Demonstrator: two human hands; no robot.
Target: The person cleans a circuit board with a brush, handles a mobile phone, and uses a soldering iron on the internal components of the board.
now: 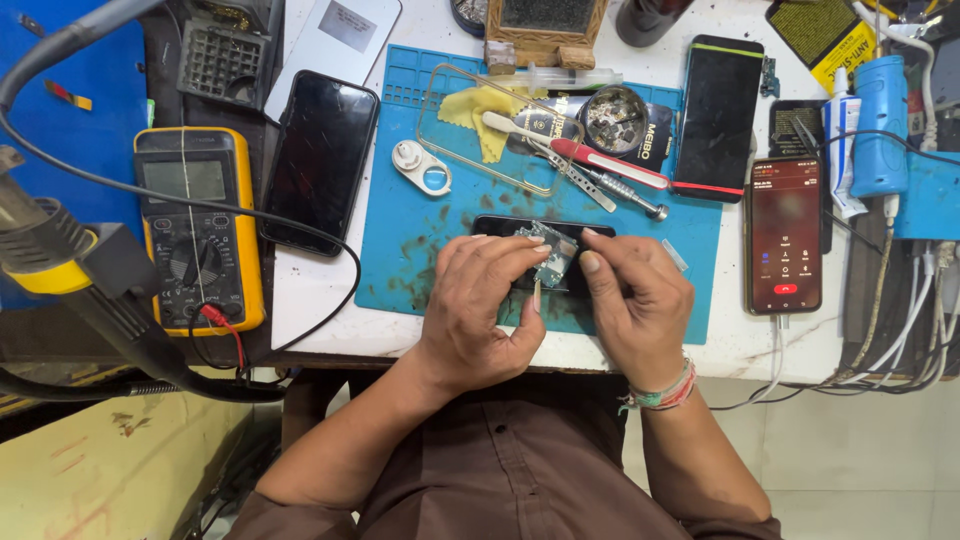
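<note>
Fingers of the left hand and right hand pinched a small circuit board, already lifted out, above the opened phone; screwdrivers lay beyond on the blue mat; refitting remained, I judged

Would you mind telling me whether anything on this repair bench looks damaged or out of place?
The blue mat is blotched with dark stains near the left hand. Both hands hold a small circuit board over an opened dark phone; the right hand pinches its edge. Tools lie scattered.
</note>
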